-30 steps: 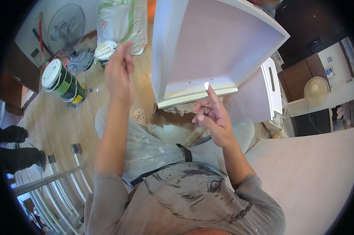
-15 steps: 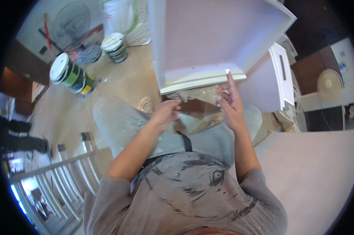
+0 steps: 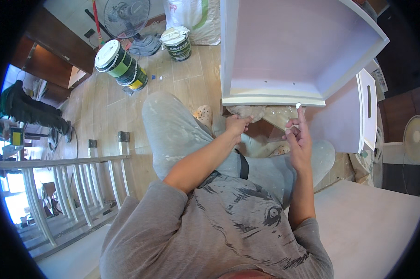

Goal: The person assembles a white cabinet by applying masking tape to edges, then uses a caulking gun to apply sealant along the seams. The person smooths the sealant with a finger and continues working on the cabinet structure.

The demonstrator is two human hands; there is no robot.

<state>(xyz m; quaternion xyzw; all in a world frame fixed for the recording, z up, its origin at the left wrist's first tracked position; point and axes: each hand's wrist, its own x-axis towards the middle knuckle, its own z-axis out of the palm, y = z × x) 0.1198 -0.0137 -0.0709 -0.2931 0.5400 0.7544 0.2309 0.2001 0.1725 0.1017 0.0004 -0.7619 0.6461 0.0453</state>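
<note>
2 hands at white box (image 3: 284, 51) front edge | right hand (image 3: 299, 142) fingertip putty-tipped, open | left hand (image 3: 237, 125) loosely curled, empty

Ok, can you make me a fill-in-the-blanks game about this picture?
1. The right hand lifts one fingertip dabbed with ____ paste.
2. The left hand reaches under the white ____.
3. The paint cans have ____ lids.
4. Behind the cans stands an electric ____.

Missing words: white; drawer; white; fan

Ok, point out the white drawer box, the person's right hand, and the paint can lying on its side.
white drawer box (image 3: 275, 100): head view, on its front edge.
right hand (image 3: 299, 139): head view, middle of the hand.
paint can (image 3: 121, 65): head view, on its green side.
</note>
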